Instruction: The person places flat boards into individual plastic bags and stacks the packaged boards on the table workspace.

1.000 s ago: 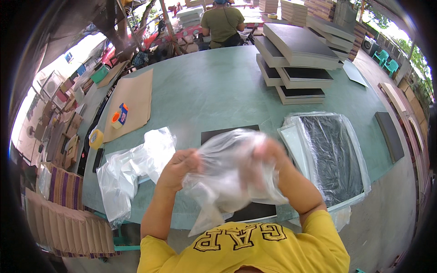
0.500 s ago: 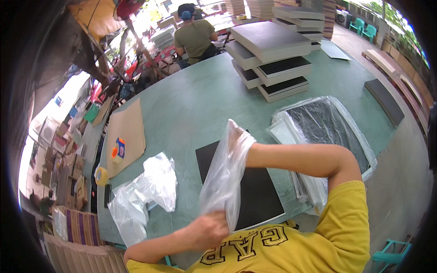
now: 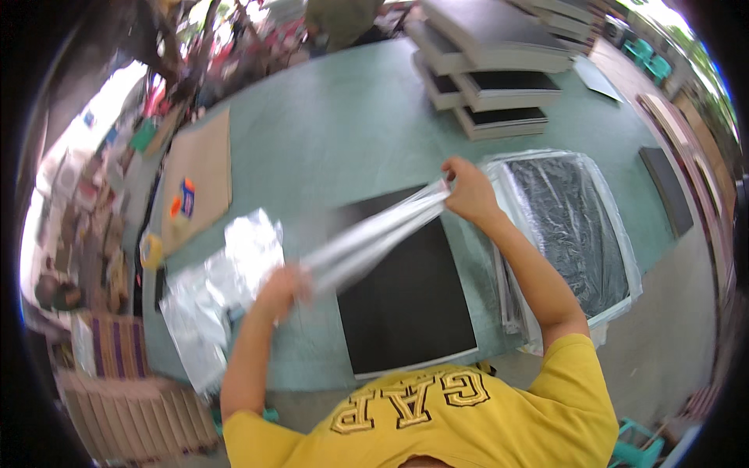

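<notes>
A clear plastic bag [image 3: 374, 234] is stretched taut between both my hands above the green table [image 3: 328, 140]. My left hand [image 3: 282, 287] grips its lower end near the table's front left. My right hand [image 3: 466, 189] pinches the upper end, further back and to the right. Under the bag a flat black board [image 3: 406, 296] lies on the table in front of me. A heap of more clear bags [image 3: 214, 288] sits just left of my left hand.
A pile of bagged black boards [image 3: 573, 226] lies at my right. Stacked black-topped boards [image 3: 491, 86] stand at the back. A brown cardboard sheet [image 3: 199, 175] with a small bottle and a tape roll [image 3: 151, 249] lies left. Another person [image 3: 343, 19] sits beyond the table.
The bag was bunched between my hands a second ago. My hands have drawn apart, the right one going up and right, the left one down and left, pulling the bag into a tight strip.
</notes>
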The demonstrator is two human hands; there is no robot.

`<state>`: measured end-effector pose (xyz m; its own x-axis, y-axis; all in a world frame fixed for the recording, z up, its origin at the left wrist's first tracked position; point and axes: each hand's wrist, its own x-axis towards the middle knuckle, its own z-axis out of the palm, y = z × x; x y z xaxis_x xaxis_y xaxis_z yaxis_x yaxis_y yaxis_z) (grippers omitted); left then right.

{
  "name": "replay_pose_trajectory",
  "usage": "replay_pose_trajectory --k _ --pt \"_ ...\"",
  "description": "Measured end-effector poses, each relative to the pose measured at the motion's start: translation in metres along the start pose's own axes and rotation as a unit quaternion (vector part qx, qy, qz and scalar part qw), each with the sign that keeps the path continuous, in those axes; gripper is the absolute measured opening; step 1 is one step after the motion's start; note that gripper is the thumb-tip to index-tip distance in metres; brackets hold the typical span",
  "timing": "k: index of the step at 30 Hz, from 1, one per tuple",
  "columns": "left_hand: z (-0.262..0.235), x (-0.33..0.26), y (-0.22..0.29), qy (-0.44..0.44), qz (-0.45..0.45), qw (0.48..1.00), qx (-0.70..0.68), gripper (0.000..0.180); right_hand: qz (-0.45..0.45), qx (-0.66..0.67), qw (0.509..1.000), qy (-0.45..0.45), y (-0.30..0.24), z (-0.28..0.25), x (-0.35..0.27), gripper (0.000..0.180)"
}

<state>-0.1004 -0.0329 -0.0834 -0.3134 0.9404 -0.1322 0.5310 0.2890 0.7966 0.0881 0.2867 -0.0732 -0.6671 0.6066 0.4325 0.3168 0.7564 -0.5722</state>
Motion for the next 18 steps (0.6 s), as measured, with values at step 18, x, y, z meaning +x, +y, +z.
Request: replay_pose_trajectory --k 18 --pt "-0.008 0.117 -0.091 0.190 -0.012 0.967 0.171 0.047 0.032 0.005 0.983 -0.181 0.057 0.100 0.030 0.022"
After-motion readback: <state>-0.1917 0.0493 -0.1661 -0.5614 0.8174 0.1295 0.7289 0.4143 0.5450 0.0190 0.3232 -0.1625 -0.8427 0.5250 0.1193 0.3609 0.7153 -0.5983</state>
